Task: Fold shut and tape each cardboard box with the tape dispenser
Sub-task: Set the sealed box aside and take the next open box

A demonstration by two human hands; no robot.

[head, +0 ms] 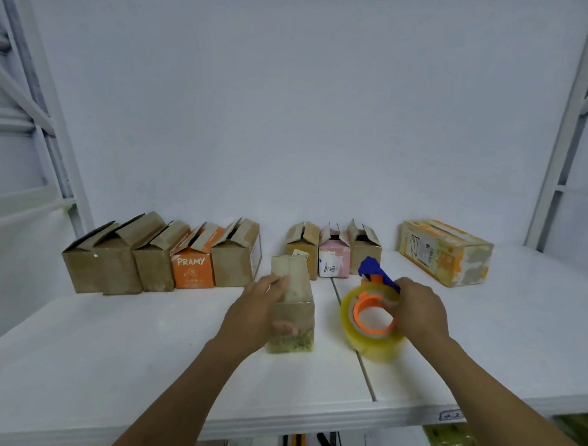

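Center box [299, 309] looks light n flimsy imo, left hand [256, 308] wraps it; best held by corners. Right hand [416, 310] grips tape dispenser [369, 322], prob slick.

A single head-worn camera looked forward and down over the near edge of the white worktop [148, 334], facing the back wall [290, 106]. It sat close. The left hand [263, 302] and right hand [419, 307] reached in from the frame's bottom, and the wide lens bowed the side uprights [562, 132].
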